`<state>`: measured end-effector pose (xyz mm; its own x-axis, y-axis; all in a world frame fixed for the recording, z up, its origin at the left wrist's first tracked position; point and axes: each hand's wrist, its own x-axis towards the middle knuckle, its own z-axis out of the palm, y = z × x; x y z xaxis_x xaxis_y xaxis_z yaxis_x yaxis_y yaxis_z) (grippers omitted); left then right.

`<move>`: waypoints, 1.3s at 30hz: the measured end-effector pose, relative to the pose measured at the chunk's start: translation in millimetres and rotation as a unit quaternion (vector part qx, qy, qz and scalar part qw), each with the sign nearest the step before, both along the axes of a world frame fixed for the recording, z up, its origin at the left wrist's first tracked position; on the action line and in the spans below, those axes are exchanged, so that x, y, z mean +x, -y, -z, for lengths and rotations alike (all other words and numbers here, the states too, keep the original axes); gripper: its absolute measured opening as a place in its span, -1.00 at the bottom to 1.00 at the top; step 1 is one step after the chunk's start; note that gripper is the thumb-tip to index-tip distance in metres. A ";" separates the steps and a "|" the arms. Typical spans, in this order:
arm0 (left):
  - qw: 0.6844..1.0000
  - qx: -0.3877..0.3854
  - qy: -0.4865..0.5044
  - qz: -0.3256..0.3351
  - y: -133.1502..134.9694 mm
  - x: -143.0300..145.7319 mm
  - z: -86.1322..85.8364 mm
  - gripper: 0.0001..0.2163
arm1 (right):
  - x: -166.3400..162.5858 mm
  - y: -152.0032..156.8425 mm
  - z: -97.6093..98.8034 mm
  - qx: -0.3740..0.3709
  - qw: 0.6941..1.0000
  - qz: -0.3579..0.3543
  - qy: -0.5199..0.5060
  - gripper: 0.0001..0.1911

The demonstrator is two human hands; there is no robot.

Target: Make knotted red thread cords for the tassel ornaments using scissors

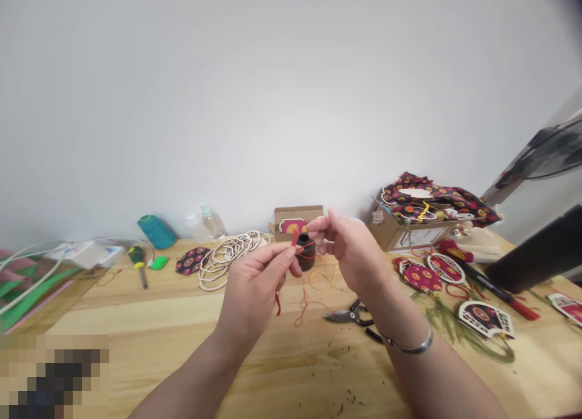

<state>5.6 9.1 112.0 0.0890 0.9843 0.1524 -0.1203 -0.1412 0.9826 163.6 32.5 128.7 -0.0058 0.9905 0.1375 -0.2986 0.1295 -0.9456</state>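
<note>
Both my hands are raised above a wooden table (282, 352), fingers pinched together. My left hand (254, 288) pinches a thin red cord (302, 298) that dangles down below it. My right hand (350, 255) pinches the cord's upper end, just above a small dark spool (306, 254) wound with red thread. The spool sits between the two hands; whether it rests on the table or is held I cannot tell. A silver bangle circles my right wrist.
Pliers (350, 315) lie right of the cord. Wooden cut-out rings (227, 255), a teal thread cone (157, 231), a screwdriver (137, 262), two small bottles (207, 224), cardboard boxes (409, 234) with patterned fabric, and decorated fan pieces (486, 319) surround the hands.
</note>
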 end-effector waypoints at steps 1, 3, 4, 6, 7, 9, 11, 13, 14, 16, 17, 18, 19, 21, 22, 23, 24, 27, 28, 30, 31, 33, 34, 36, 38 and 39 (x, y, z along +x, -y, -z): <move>1.000 0.002 0.000 -0.002 -0.1 -0.4 0.0 -0.81 | -0.1 0.6 0.3 0.000 1.000 -0.012 0.013 -0.56; 1.000 0.007 -0.009 -0.004 0.4 -0.8 0.1 -0.80 | -1.0 2.8 0.3 0.008 0.999 -0.035 0.041 -0.60; 1.000 0.007 -0.016 -0.004 1.0 -0.8 0.2 -0.78 | -1.6 4.1 0.0 0.013 0.998 -0.047 0.050 -0.64; 1.000 0.000 -0.026 0.001 2.2 -0.5 0.4 -0.76 | -2.5 6.5 -1.0 0.015 0.996 -0.071 0.055 -0.72; 1.000 -0.004 -0.028 0.004 2.8 -0.3 0.5 -0.75 | -2.8 7.3 -1.6 0.014 0.995 -0.083 0.052 -0.75; 0.999 -0.008 -0.031 0.010 3.8 0.1 0.7 -0.75 | -3.2 8.3 -2.7 0.006 0.994 -0.097 0.043 -0.77; 0.999 -0.005 -0.034 0.014 4.2 0.1 0.6 -0.76 | -3.7 8.6 -3.4 0.000 0.994 -0.098 0.037 -0.78; 0.999 -0.003 -0.033 0.015 4.3 0.1 0.2 -0.77 | -4.3 8.7 -3.7 0.003 0.995 -0.092 0.032 -0.80; 0.999 -0.006 -0.030 0.016 4.2 0.2 -0.1 -0.77 | -4.6 8.7 -3.9 0.006 0.995 -0.090 0.030 -0.80; 1.000 -0.009 -0.021 0.015 4.0 0.6 -0.6 -0.79 | -5.0 8.8 -4.1 0.011 0.996 -0.090 0.027 -0.81; 1.000 -0.010 -0.019 0.015 3.9 0.9 -0.8 -0.79 | -5.1 8.7 -4.3 0.012 0.996 -0.090 0.026 -0.81; 1.000 -0.010 -0.018 0.015 3.8 1.1 -0.9 -0.79 | -5.1 8.7 -4.4 0.011 0.996 -0.090 0.025 -0.81; 1.000 -0.011 -0.018 0.015 3.7 1.4 -0.9 -0.79 | -5.0 8.6 -4.6 0.009 0.996 -0.089 0.026 -0.80; 1.000 -0.011 -0.017 0.016 3.6 1.7 -0.9 -0.78 | -4.7 8.6 -4.8 0.004 0.996 -0.088 0.033 -0.79; 1.000 -0.012 -0.016 0.017 3.6 1.8 -1.0 -0.78 | -4.7 8.6 -4.8 0.004 0.995 -0.089 0.037 -0.78; 1.000 -0.012 -0.014 0.017 3.6 1.8 -1.1 -0.78 | -4.8 8.7 -4.7 0.006 0.995 -0.091 0.039 -0.77; 1.000 -0.012 -0.013 0.018 3.5 1.8 -1.4 -0.78 | -5.0 8.8 -4.6 0.010 0.995 -0.093 0.039 -0.77; 1.000 -0.008 -0.018 0.020 3.5 1.8 -2.4 -0.78 | -5.8 9.2 -4.2 0.018 0.995 -0.096 0.030 -0.77; 1.000 -0.005 -0.018 0.019 3.5 1.8 -2.7 -0.78 | -5.9 9.3 -4.1 0.019 0.995 -0.096 0.028 -0.78; 1.000 -0.003 -0.011 0.018 3.8 1.8 -3.3 -0.78 | -5.7 9.4 -3.9 0.019 0.995 -0.095 0.026 -0.80; 1.000 -0.004 -0.004 0.017 4.1 1.9 -3.4 -0.79 | -5.5 9.4 -3.9 0.018 0.995 -0.093 0.025 -0.82; 1.000 -0.007 0.008 0.014 4.6 2.1 -3.5 -0.82 | -5.2 9.6 -4.0 0.014 0.996 -0.091 0.021 -0.83; 1.000 -0.007 0.013 0.013 4.8 2.2 -3.4 -0.83 | -5.1 9.7 -4.0 0.012 0.996 -0.091 0.019 -0.83; 1.000 -0.007 0.021 0.012 4.6 2.6 -3.2 -0.84 | -5.0 9.9 -4.3 0.008 0.996 -0.091 0.016 -0.83; 0.999 -0.008 0.029 0.012 4.1 3.0 -3.1 -0.84 | -5.2 10.0 -4.5 0.007 0.996 -0.089 0.015 -0.83; 0.999 -0.008 0.032 0.011 3.9 3.1 -3.2 -0.84 | -5.3 9.9 -4.7 0.006 0.996 -0.088 0.014 -0.83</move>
<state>8.7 5.2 115.1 0.1019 0.9845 0.1430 -0.1852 -0.1225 0.9750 158.4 22.6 133.4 -0.1829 0.9720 0.1473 -0.2911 0.0896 -0.9525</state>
